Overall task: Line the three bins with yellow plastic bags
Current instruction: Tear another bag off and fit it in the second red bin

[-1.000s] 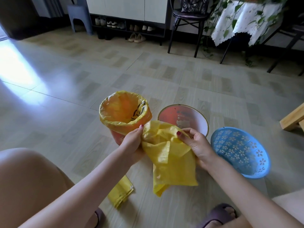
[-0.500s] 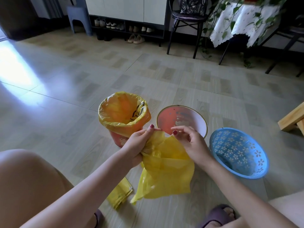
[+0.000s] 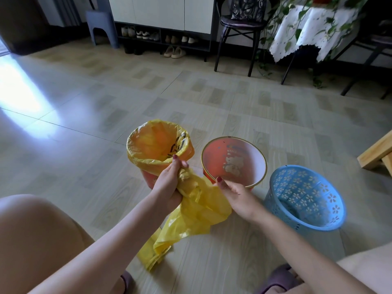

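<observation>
While a person is sitting over a tiled floor [image 3: 106, 115] in this single head view, three bins are standing in a row across the middle of the frame. The left bin [image 3: 148, 177] is already wearing a yellow liner [image 3: 157, 145] folded over its rim. The middle bin [image 3: 233, 160], orange inside with a cartoon print, and the blue lattice bin [image 3: 305, 198] at lower right are standing bare.

The left hand [image 3: 169, 187] is gripping a bunched yellow bag [image 3: 197, 213], just below the centre of the frame, its tail hanging down towards the floor. The right hand [image 3: 235, 194] is pinching the bag's other edge, just in front of the middle bin's near rim; the exact finger hold is hard to see.

The step in hand appears to be opening this bag for the middle bin. Doing it well probably means finding the mouth, separating its two layers, pushing the bottom in, then folding the edge evenly over the rim.
</observation>
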